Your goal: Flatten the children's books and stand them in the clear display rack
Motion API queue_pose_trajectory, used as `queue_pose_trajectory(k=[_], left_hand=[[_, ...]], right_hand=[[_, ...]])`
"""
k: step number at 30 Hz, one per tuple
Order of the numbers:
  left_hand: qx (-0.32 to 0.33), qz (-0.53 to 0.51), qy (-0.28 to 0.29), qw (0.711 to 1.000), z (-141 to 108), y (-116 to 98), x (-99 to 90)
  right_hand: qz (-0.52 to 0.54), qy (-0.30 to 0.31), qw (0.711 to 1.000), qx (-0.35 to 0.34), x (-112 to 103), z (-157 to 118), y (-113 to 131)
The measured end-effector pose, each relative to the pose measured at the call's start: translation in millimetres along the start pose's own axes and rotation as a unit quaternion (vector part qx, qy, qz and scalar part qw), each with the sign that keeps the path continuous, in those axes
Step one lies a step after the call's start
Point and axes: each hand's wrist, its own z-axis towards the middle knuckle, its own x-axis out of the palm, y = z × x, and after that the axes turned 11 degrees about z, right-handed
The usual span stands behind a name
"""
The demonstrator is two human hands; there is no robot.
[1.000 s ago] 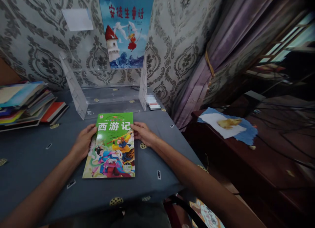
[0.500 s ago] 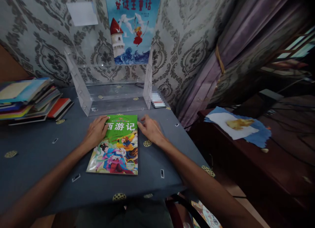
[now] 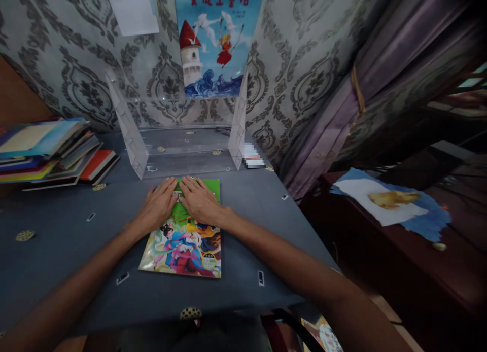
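So both hands are flat on the green-topped picture book (image 3: 186,248), left hand (image 3: 158,205) and right hand (image 3: 200,202) side by side up near its top edge, each grip open, fingers laid out and not wrapped round anything. Book's face up by the counter's (image 3: 262,215) front edge, clear acrylic rack (image 3: 133,139) behind it, messy book stack (image 3: 57,154) over at the back left

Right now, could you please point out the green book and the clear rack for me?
Green book (image 3: 186,250): head view, lower part of its front cover.
Clear rack (image 3: 133,145): head view, its left side panel.
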Motion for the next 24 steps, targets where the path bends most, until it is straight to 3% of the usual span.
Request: queue_pose_trajectory(k=[15, 24], left_hand=[[0.059, 0.164, 0.033, 0.984, 15, -19, -22.1], [0.054, 0.115, 0.025, 0.992, 19, -26, -17.3]], right_hand=[[0.004, -0.006, 1.0, -0.002, -2, -3, -9], [0.007, 0.003, 1.0, 0.027, -14, -17, -8]])
